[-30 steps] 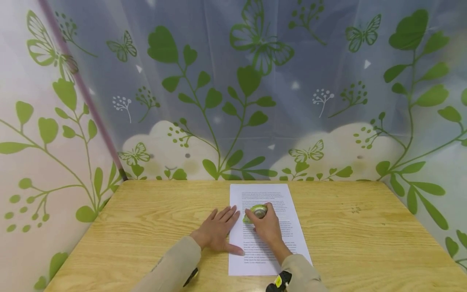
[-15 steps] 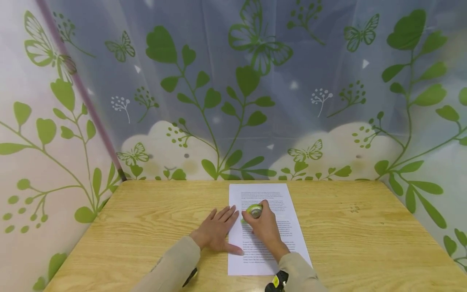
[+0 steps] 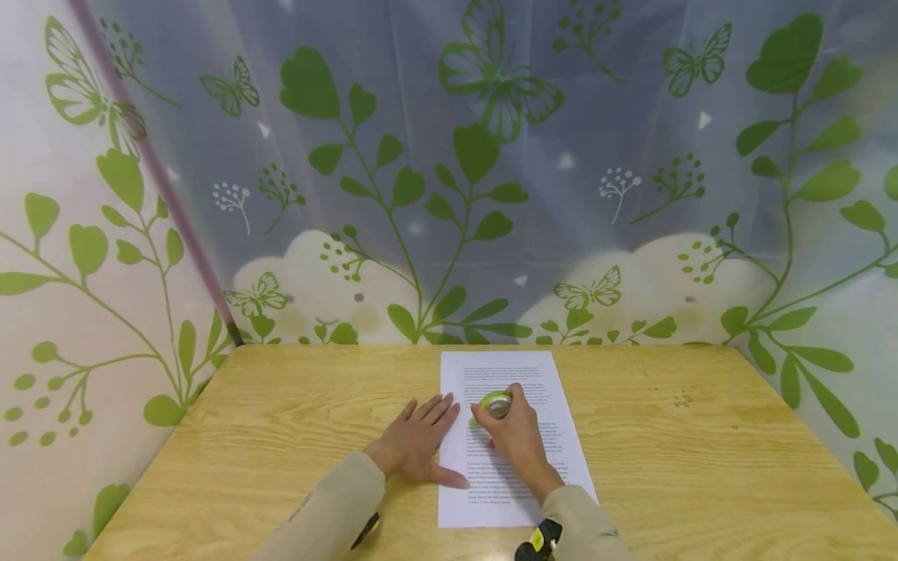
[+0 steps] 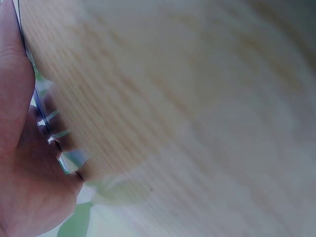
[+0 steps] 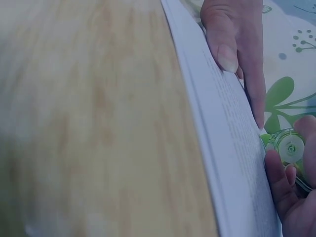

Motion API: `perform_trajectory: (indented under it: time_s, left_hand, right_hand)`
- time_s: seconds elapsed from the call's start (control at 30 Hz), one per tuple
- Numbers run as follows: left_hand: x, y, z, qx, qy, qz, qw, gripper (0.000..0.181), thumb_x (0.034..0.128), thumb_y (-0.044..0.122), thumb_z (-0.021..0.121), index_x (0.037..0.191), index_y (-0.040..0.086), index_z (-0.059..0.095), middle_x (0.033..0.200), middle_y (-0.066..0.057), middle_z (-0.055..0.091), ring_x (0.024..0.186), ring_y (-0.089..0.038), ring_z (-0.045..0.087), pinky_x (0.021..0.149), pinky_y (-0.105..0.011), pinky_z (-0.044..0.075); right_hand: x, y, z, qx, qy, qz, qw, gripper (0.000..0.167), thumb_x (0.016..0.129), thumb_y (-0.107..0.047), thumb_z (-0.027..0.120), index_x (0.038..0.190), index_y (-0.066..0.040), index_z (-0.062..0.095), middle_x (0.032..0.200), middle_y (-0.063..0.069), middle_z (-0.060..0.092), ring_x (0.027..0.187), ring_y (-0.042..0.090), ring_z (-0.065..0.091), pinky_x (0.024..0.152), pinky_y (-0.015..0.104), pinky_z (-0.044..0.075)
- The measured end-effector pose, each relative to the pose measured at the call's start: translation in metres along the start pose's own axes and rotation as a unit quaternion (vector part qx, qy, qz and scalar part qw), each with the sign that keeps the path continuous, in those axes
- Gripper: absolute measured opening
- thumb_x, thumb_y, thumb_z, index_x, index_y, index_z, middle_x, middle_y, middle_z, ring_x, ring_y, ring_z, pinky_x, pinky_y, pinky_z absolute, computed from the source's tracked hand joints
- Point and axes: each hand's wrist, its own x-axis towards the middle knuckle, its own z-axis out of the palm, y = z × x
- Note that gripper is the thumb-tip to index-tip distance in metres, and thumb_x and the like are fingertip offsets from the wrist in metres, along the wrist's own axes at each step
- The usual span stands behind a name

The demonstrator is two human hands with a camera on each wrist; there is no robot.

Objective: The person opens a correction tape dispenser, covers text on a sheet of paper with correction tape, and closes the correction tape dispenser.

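A sheet of printed paper [image 3: 519, 499] lies on the wooden table in the head view. My right hand [image 3: 519, 436] grips a green correction tape [image 3: 498, 403] between thumb and fingers, over the sheet's middle lines of text. Its clear round case with a white reel shows in the right wrist view, where fingers of the right hand [image 5: 296, 187] curl about it. Whether its tip touches the paper is hidden. My left hand [image 3: 415, 442] rests flat with fingers spread, on the table and the sheet's left edge. The left wrist view shows only part of the left hand [image 4: 29, 143].
The wooden table [image 3: 687, 467] extends to both sides of the sheet. Behind it hangs a curtain [image 3: 603, 101] printed with leaves and butterflies. A small mark [image 3: 682, 399] shows on the tabletop to the right.
My right hand with the correction tape shifts slightly left, then back right to about where it was. The left hand stays in place on the sheet's edge.
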Motion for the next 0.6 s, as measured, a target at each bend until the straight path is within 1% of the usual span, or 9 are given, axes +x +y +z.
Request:
perform_trajectory:
  time_s: [0.2,0.6]
  left_hand:
    - [-0.0007,0.0004,-0.0009,0.000,0.004,0.004,1.0000,0.113,0.0724,0.084,0.047,0.153,0.010,0.019,0.158,-0.009,0.014,0.144,-0.027,0.013,0.112,-0.052,0.016]
    - [-0.0001,0.0004,-0.0015,-0.010,-0.002,-0.002,1.0000,0.114,0.0715,0.084,0.048,0.154,0.010,0.018,0.159,-0.008,0.013,0.144,-0.026,0.012,0.113,-0.052,0.014]
  right_hand:
    - [-0.0004,0.0008,-0.0029,-0.001,0.005,0.003,1.0000,0.045,0.082,-0.026,0.077,0.104,-0.005,0.044,0.084,0.011,0.060,0.045,0.014,0.057,0.042,0.027,0.050]
    - [-0.0001,0.0022,-0.0077,-0.002,-0.004,0.019,0.9998,0.045,0.083,-0.027,0.076,0.105,-0.005,0.044,0.085,0.012,0.062,0.041,0.015,0.056,0.042,0.028,0.050]
